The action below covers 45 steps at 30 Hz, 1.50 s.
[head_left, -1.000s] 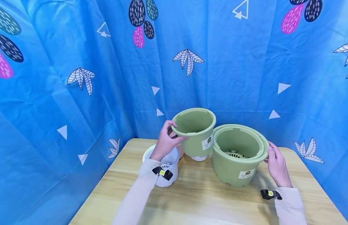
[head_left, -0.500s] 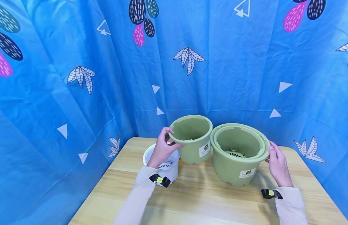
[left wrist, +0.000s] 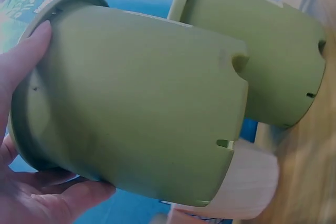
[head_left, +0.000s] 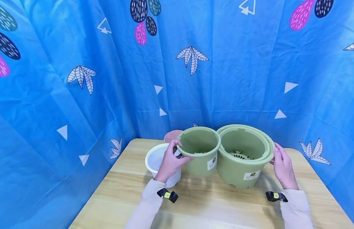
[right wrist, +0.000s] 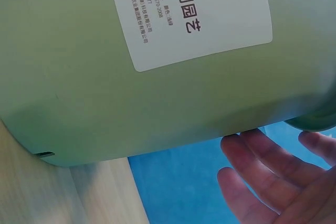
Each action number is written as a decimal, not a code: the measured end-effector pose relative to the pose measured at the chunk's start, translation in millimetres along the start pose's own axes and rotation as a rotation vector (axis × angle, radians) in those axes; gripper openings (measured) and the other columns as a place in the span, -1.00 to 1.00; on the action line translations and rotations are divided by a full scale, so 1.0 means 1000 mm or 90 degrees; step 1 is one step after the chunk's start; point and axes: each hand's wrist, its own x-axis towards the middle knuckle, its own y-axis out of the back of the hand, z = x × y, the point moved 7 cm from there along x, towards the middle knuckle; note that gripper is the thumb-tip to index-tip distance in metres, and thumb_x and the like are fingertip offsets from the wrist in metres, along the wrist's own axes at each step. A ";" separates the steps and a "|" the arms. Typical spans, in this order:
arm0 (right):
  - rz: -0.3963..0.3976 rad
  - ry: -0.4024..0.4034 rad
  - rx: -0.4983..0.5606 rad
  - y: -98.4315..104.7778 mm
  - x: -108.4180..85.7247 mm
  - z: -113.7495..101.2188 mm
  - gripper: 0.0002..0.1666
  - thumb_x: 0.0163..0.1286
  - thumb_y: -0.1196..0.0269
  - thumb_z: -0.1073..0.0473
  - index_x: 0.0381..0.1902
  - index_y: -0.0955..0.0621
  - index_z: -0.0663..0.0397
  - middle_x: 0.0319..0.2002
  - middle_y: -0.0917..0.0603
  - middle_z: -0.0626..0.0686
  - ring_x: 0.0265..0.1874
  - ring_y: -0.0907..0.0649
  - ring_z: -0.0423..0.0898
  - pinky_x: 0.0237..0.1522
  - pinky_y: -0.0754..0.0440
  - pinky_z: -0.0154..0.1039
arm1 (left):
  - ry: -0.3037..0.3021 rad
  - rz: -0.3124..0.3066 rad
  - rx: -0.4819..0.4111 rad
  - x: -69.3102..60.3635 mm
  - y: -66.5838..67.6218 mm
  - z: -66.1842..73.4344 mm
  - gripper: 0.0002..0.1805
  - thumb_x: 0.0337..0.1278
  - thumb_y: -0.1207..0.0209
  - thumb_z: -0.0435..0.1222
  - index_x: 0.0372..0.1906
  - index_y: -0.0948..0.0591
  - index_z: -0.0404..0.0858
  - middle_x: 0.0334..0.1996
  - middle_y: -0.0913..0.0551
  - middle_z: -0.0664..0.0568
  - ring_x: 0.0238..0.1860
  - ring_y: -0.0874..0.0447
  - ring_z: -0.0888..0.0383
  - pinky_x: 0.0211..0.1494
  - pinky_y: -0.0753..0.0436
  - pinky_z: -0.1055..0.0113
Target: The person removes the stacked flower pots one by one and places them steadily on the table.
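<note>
In the head view my left hand (head_left: 170,161) grips the rim of a smaller green pot (head_left: 200,165), thumb outside and fingers around its left edge. That pot hangs above the table beside a larger green pot (head_left: 235,173), their rims meeting or overlapping. Another green pot (head_left: 260,140) is nested inside the larger one. My right hand (head_left: 283,167) holds the larger pot's right rim. The left wrist view shows the held pot (left wrist: 142,98) from its side, with notches near its base. In the right wrist view fingertips touch the labelled green wall (right wrist: 184,98).
A white pot (head_left: 158,159) stands left of the green pots, partly behind my left hand. Behind it is a pink pot (head_left: 171,136). The wooden table (head_left: 114,190) meets a blue patterned curtain (head_left: 188,92) at the back and sides.
The smaller green pot and my left hand have come down, ending slightly further right than half a second ago. More of the pink pot shows. My right hand stays on the larger pot's rim.
</note>
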 end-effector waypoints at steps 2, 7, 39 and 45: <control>0.000 -0.002 0.002 0.000 0.000 0.000 -0.29 0.72 0.31 -0.10 0.61 -0.17 0.20 0.39 -0.39 0.53 -0.24 -0.50 -0.74 -0.18 -0.54 -0.73 | 0.006 0.005 -0.004 -0.003 -0.002 -0.003 -0.35 -0.01 -0.56 -0.28 0.03 -0.34 -0.26 0.30 -0.39 -0.27 0.42 -0.44 -0.18 0.39 -0.60 0.01; 0.006 0.001 0.002 0.002 0.000 0.000 -0.29 0.73 0.31 -0.10 0.60 -0.18 0.21 0.38 -0.39 0.53 -0.24 -0.50 -0.74 -0.19 -0.56 -0.72 | 0.007 0.008 0.017 -0.012 -0.008 -0.008 -0.30 -0.03 -0.58 -0.24 0.06 -0.34 -0.31 0.28 -0.45 -0.30 0.39 -0.48 -0.20 0.42 -0.59 0.08; 0.007 -0.002 0.000 0.000 -0.001 0.001 -0.29 0.73 0.32 -0.10 0.60 -0.19 0.20 0.37 -0.41 0.52 -0.24 -0.51 -0.73 -0.19 -0.55 -0.71 | -0.097 0.131 0.372 -0.036 -0.004 -0.020 -0.29 -0.33 -0.58 0.23 -0.21 -0.51 -0.13 -0.07 -0.71 0.02 0.05 -0.56 0.08 0.31 -0.50 -0.08; 0.008 0.000 -0.004 0.000 -0.001 0.000 -0.29 0.73 0.32 -0.10 0.60 -0.19 0.20 0.36 -0.41 0.53 -0.24 -0.51 -0.73 -0.18 -0.56 -0.70 | -0.134 0.141 0.412 -0.038 0.001 -0.019 -0.30 -0.38 -0.60 0.22 -0.25 -0.52 -0.11 -0.06 -0.75 -0.01 0.10 -0.63 0.00 0.53 -0.25 -0.39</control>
